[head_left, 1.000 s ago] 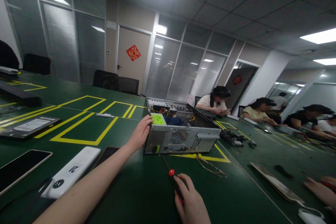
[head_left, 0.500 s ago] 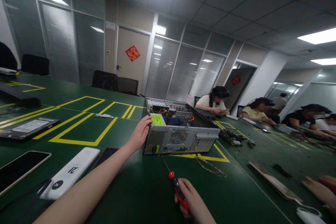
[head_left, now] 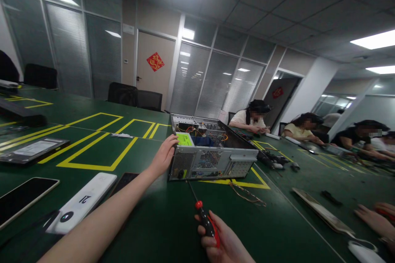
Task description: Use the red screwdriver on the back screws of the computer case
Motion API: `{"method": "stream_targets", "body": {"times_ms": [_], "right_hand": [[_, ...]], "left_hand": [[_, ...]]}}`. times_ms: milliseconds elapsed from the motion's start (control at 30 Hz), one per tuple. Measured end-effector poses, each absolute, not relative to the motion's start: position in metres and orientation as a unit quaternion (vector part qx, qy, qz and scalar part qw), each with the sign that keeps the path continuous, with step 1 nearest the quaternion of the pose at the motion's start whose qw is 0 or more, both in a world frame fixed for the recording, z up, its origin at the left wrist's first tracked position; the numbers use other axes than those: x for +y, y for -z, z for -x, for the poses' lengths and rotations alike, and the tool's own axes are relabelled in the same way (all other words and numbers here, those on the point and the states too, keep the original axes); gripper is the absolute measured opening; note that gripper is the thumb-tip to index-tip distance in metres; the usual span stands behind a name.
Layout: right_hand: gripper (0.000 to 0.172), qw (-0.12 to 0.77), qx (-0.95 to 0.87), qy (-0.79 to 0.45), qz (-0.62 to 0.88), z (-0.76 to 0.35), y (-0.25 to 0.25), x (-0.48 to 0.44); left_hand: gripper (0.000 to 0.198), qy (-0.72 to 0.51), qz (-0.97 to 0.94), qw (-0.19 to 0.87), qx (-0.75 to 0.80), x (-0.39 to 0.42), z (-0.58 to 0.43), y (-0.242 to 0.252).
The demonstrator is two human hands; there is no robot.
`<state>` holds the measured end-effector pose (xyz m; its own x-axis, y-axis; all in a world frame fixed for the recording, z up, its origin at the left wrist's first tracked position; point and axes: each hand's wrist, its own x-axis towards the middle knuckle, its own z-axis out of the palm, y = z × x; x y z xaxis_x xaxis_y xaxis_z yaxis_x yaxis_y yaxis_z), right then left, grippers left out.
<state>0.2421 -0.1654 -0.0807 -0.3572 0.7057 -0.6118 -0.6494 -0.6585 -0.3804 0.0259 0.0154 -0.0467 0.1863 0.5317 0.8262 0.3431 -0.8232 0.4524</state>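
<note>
An open desktop computer case lies on its side on the green table, with cables and a green-labelled power supply showing inside. My left hand rests against the case's near left corner, fingers curled over its top edge. Near the bottom edge, my right hand is wrapped round the red and black handle of a screwdriver. Its thin shaft points up toward the case's rear panel, and the tip ends just short of it.
A white device, a dark phone and a flat drive lie at the left. A long panel and another person's hand are at the right. Several people sit at the far right. Yellow tape lines mark the table.
My right hand has closed round the screwdriver handle and lifted it, so the shaft now points at the case. My left hand stays on the case corner.
</note>
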Motion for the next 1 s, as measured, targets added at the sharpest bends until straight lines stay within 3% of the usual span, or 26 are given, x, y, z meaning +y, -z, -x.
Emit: {"method": "stream_targets", "body": {"times_ms": [133,433,1000], "right_hand": [[0.023,0.429,-0.041,-0.806,0.406,-0.242,0.082,-0.167],[0.032,0.407,-0.037,-0.812,0.417,-0.237,0.079,-0.167],[0.031,0.415,-0.013,-0.809,0.417,-0.232,0.076,-0.168]], "left_hand": [[0.033,-0.569,-0.765,0.081,0.29,0.015,-0.026,0.047],[0.032,-0.567,-0.766,0.083,0.292,0.015,-0.025,0.048],[0.034,-0.57,-0.766,0.08,0.288,0.017,-0.025,0.049]]}}
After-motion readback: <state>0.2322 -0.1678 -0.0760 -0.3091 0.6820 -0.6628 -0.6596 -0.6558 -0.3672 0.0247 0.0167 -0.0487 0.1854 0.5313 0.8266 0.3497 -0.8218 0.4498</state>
